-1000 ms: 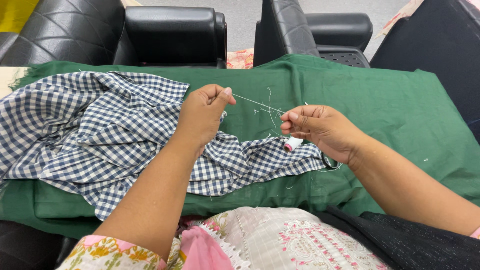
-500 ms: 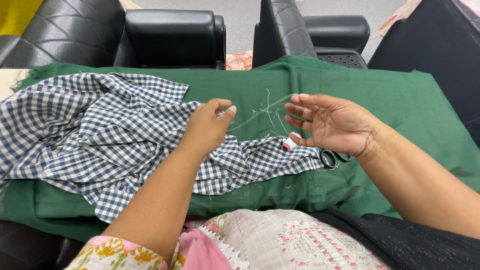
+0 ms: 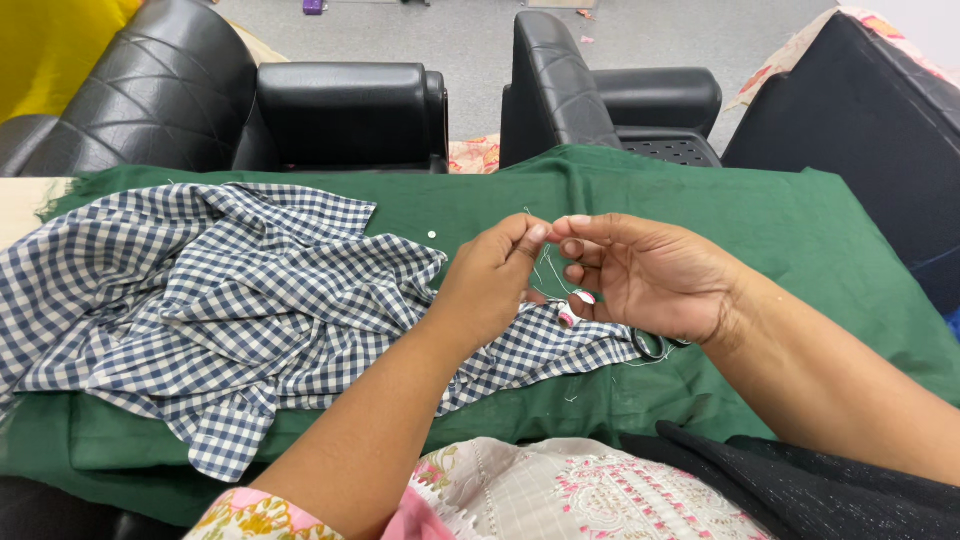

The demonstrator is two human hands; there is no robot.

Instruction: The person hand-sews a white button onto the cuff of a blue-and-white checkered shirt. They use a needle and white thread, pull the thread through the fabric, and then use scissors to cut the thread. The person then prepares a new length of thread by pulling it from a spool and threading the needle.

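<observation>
The white thread (image 3: 545,270) is showing only faintly between the hands, and the scissors (image 3: 655,346) are lying half hidden under the right hand (image 3: 650,275) at its 6 o'clock. A checked cloth (image 3: 230,310) is spreading over the green-covered desk (image 3: 800,230) toward 9 o'clock, with a small spool (image 3: 570,315) lying under the hands. The left hand (image 3: 490,285) is pinching the thread with closed fingers, while the right hand's fingers are curling loosely, thumb and forefinger meeting the left's at the thread.

The light is bright, soft and even. The black leather armchairs (image 3: 340,110) show pale glare on their arms and backs. Below the hands, only weak shadows lie on the green cloth (image 3: 800,230). The picture is sharp, with slight bending near the edges.
</observation>
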